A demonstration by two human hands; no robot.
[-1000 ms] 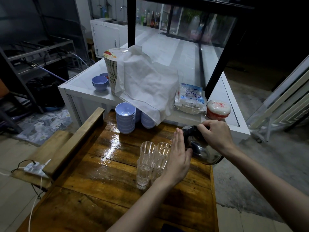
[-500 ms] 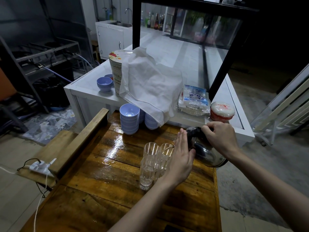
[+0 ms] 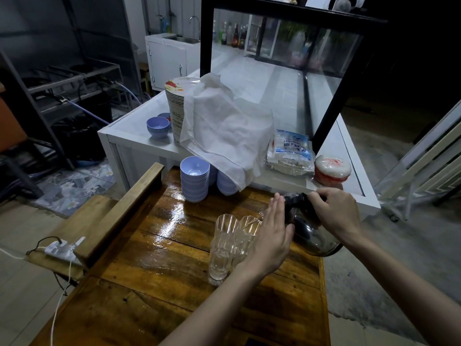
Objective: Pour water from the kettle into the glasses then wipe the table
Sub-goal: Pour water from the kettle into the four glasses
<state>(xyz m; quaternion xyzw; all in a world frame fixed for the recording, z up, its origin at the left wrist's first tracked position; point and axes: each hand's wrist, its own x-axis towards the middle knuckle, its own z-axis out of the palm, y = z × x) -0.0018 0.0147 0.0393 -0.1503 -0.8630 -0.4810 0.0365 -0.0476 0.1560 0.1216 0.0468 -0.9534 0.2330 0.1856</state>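
Observation:
A shiny metal kettle (image 3: 311, 236) is tilted over the right side of the wet wooden table (image 3: 154, 260). My right hand (image 3: 334, 213) grips its dark handle at the top. My left hand (image 3: 270, 240) is flat with fingers straight, its palm resting against the kettle's side, just right of the glasses. Tall clear ribbed glasses (image 3: 223, 248) stand clustered in the table's middle, partly hidden behind my left hand. The nearest glass holds some water at its bottom.
Two stacks of lilac bowls (image 3: 194, 178) stand at the table's far edge. Behind, a white counter (image 3: 129, 132) carries a plate stack under a white cloth (image 3: 224, 136), a plastic packet (image 3: 290, 153) and a red-and-white tub (image 3: 331, 169). A power strip (image 3: 62, 249) lies on the left bench.
The view has shifted slightly. Both hands stay on the tilted kettle beside the glasses, with little visible movement.

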